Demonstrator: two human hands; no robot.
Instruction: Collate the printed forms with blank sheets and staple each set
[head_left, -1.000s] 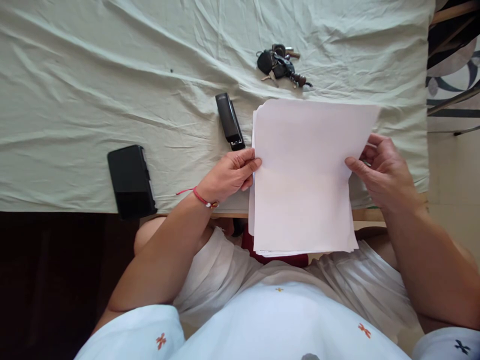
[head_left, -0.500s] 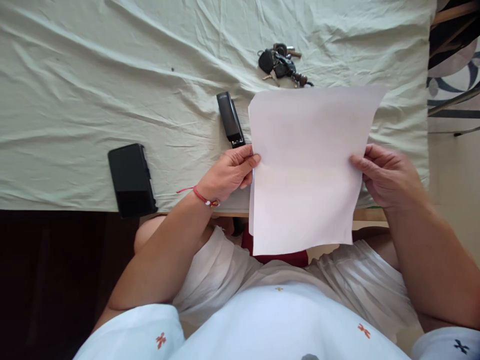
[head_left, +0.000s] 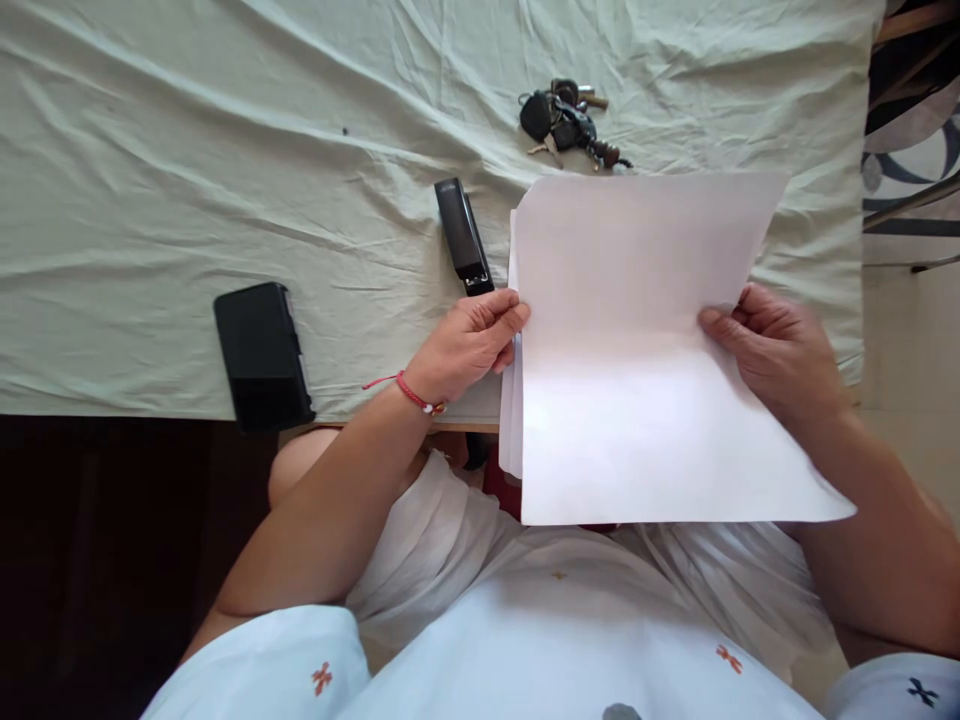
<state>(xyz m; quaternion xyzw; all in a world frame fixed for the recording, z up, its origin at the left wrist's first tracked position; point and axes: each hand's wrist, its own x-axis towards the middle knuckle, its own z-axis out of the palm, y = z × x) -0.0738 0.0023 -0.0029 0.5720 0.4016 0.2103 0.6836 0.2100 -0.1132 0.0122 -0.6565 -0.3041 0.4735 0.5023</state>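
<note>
Several white paper sheets (head_left: 630, 420) are held up in front of me over the table's near edge. Pinching their left edge, my left hand (head_left: 472, 340) has its thumb on top; a red string bracelet circles that wrist. My right hand (head_left: 772, 345) grips the right edge of the sheets, thumb on the face and fingers behind. The top sheet bends at its middle, and its lower right corner flares out over my right forearm. Along the left side, edges of the sheets underneath show. A black stapler (head_left: 463, 235) lies just beyond my left hand.
A bunch of keys (head_left: 570, 125) lies beyond the papers. To the left, a black phone (head_left: 261, 355) sits at the near edge of the table. A wrinkled pale green cloth (head_left: 187, 150) covers the table. At the far right are chair parts and the floor.
The top sheet's lower right part has swung outward to the right. The papers and my left hand have shifted slightly right, and more sheet edges show on the left.
</note>
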